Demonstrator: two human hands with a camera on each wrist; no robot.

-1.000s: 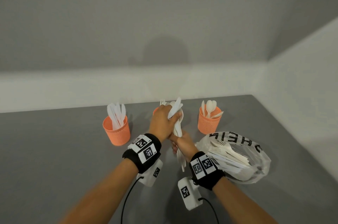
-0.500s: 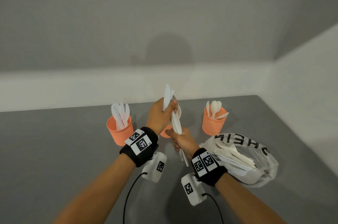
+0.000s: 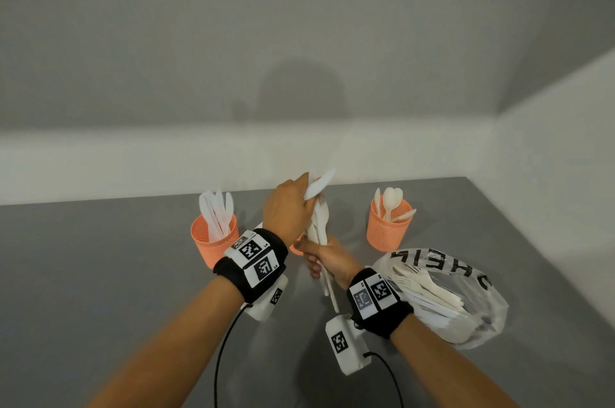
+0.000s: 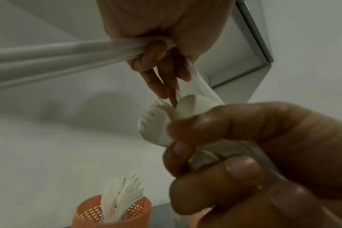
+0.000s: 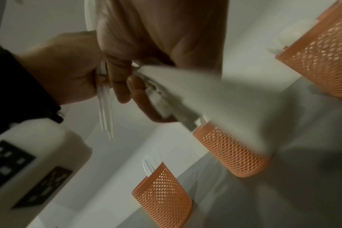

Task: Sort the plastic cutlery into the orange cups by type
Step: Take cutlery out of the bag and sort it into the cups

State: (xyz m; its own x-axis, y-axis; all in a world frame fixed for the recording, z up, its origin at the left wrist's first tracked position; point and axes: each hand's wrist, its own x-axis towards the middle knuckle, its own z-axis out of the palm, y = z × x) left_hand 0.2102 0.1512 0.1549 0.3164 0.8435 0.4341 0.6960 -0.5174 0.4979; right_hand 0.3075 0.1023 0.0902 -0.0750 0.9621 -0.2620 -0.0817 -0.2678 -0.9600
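Above the grey table [image 3: 100, 274], the right hand [image 3: 329, 258] grips a bundle of white cutlery [image 3: 321, 224] by the handles, while the left hand [image 3: 289, 208] pinches two knives [image 3: 317, 186] at the bundle's top. Three orange cups stand behind: the left cup [image 3: 213, 241] holds knives, the middle cup [image 4: 111, 212], mostly hidden behind the hands in the head view, holds forks, and the right cup [image 3: 387, 228] holds spoons. A plastic bag [image 3: 466, 291] of more cutlery lies to the right
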